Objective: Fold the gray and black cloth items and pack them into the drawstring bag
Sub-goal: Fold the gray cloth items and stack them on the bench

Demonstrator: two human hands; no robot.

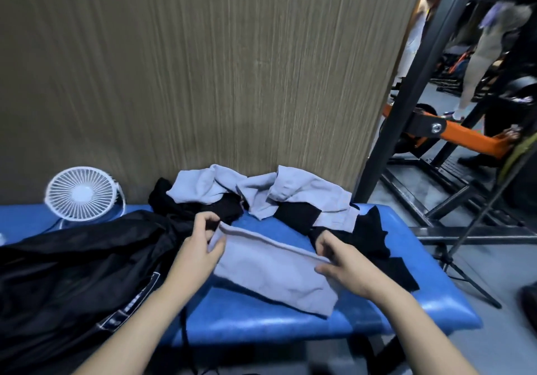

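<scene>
Two bare hands work a gray cloth [273, 273] lying at the centre of the blue bench [261, 325]. Left hand [200, 246] pinches its upper left corner with curled fingers; right hand [345, 264] grips the folded top edge at right. More gray and black cloths [261, 197] are heaped behind. At lower left, the black drawstring bag [72, 273] sprawls beside a white fan [81, 193].

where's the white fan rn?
Head view, far left: the white fan stands on the blue bench against the wood-grain wall, just behind the black drawstring bag.
</scene>
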